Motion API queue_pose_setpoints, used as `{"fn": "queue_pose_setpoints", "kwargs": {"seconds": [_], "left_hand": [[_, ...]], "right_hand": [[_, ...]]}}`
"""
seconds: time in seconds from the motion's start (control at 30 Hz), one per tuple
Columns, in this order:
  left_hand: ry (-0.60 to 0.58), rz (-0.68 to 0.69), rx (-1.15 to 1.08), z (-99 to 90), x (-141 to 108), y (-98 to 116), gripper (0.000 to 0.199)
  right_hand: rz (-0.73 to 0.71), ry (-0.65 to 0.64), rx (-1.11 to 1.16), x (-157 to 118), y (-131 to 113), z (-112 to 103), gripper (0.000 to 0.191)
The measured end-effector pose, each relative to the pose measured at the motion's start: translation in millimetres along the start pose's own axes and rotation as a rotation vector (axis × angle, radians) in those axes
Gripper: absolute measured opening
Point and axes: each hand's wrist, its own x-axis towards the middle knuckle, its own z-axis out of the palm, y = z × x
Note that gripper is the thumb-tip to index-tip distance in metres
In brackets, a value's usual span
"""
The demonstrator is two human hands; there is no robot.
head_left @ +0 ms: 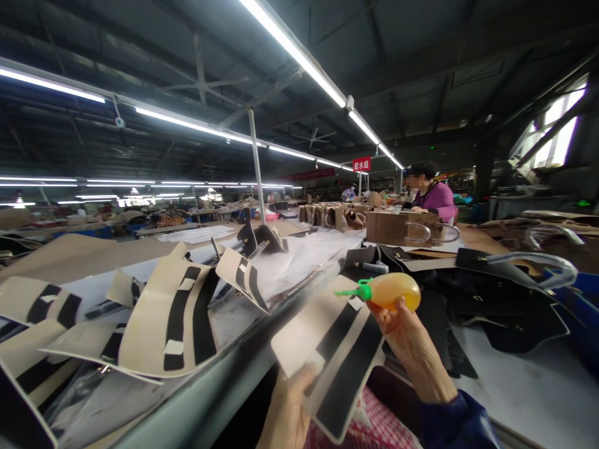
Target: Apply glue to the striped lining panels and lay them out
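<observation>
My left hand (286,402) grips the lower left edge of a cream bag panel (299,333) with two black strips across it and small white patches on the strips. In my right hand (414,352) is a squeeze bottle (397,290) of amber liquid, lying on its side with its green nozzle pointing left. The nozzle hangs over the upper part of the panel; I cannot tell if its tip touches. Several similar cream panels (159,312) lie to the left, tilted over one another. Black bag pieces (449,305) are piled just right of the bottle.
A table edge (219,368) runs diagonally in front of me. Farther back stand brown bag pieces (386,227) with plastic-wrapped handles. A person in purple (437,198) is at the far right of the table. A pole (256,165) rises beyond the panels.
</observation>
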Motion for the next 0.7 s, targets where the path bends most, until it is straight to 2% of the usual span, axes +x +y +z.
{"fn": "queue_pose_setpoints", "kwargs": {"seconds": [0.07, 0.17, 0.3, 0.43, 0.53, 0.63, 0.7], "left_hand": [[0.031, 0.004, 0.045, 8.2, -5.8, -0.4, 0.065], [0.030, 0.023, 0.048, 19.6, -14.3, -0.5, 0.059], [-0.007, 0.051, 0.032, 31.6, -25.6, 1.3, 0.063], [-0.082, 0.028, -0.030, 37.1, -30.2, 1.0, 0.071], [-0.125, 0.034, -0.035, 39.0, -28.8, -0.6, 0.061], [-0.105, 0.084, 0.064, 39.3, -27.3, -1.4, 0.052], [-0.064, 0.116, 0.162, 38.0, -27.1, -1.2, 0.054]], "right_hand": [[-0.029, -0.034, -0.082, -18.2, 1.1, 9.0, 0.059], [-0.159, -0.133, -0.322, -49.9, -2.0, 22.1, 0.049], [-0.197, -0.267, -0.542, -80.5, -5.8, 32.3, 0.056], [-0.254, -0.333, -0.600, -84.4, -1.9, 30.1, 0.052], [-0.247, -0.401, -0.611, -82.2, 1.3, 23.5, 0.046], [-0.190, -0.432, -0.648, -85.1, 1.8, 20.7, 0.039], [-0.277, -0.395, -0.692, -88.3, 1.3, 22.9, 0.036]]}}
